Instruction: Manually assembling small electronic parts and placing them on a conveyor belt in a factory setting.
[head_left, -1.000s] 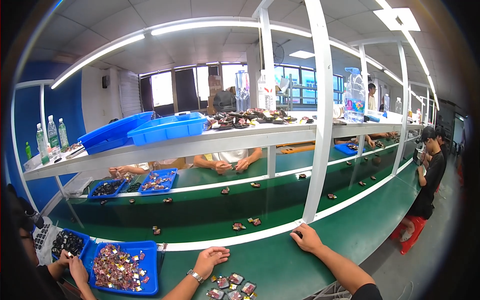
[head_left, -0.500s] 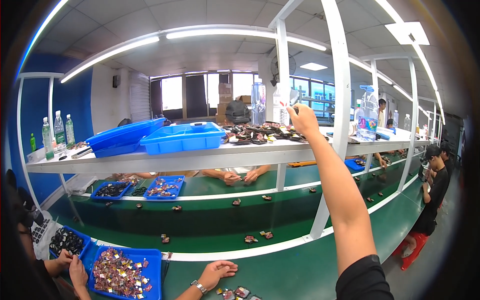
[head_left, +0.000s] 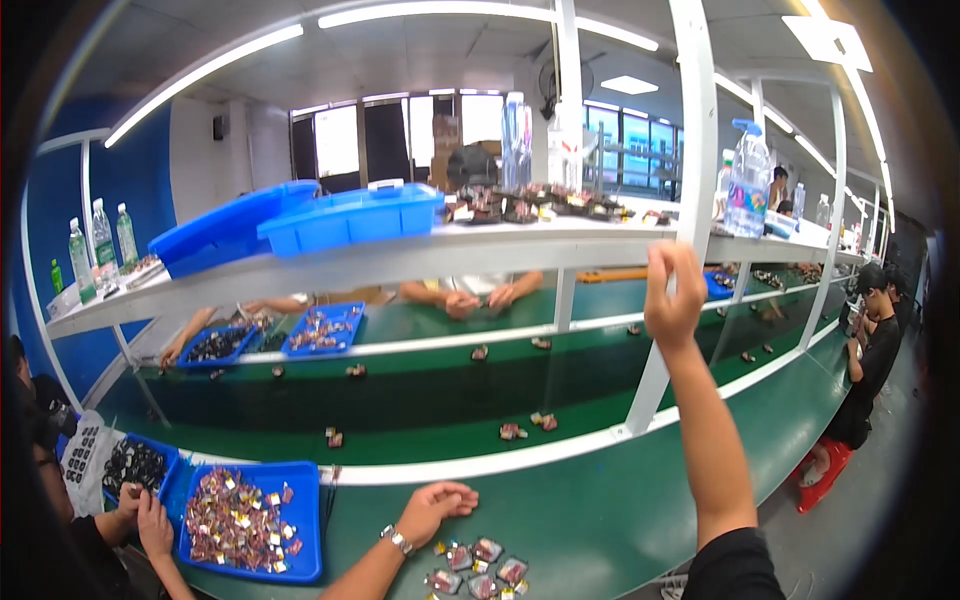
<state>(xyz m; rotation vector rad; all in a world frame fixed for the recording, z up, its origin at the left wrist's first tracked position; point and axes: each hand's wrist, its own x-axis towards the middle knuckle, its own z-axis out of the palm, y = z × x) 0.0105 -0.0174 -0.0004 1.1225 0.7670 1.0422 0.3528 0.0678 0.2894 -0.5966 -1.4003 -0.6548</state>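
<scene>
My left hand [head_left: 436, 508], with a metal watch on its wrist, rests on the green work surface [head_left: 600, 490]. Its fingers are loosely stretched, and nothing shows in them. Just below it lies a small group of flat reddish-and-black parts [head_left: 480, 570] with pale and yellow bits. My right hand [head_left: 672, 292] is raised in front of the white post [head_left: 692, 150], below the shelf's level. Its fingers are curled together and slightly blurred; whatever they hold, if anything, is hidden. Left of my left hand stands a blue tray [head_left: 310, 525] full of similar reddish parts [head_left: 235, 525].
At the left edge, another person's hands [head_left: 145, 510] work beside a tray of black pieces [head_left: 135, 465]. A white shelf [head_left: 380, 258] carries blue bins [head_left: 350, 218], bottles and a heap of dark parts [head_left: 530, 203]. Across, more hands [head_left: 480, 300] work beyond the dark green belt [head_left: 420, 420].
My right hand has come down and to the right from the parts heap on the shelf. My left hand stays on the work surface. The view has shifted a little.
</scene>
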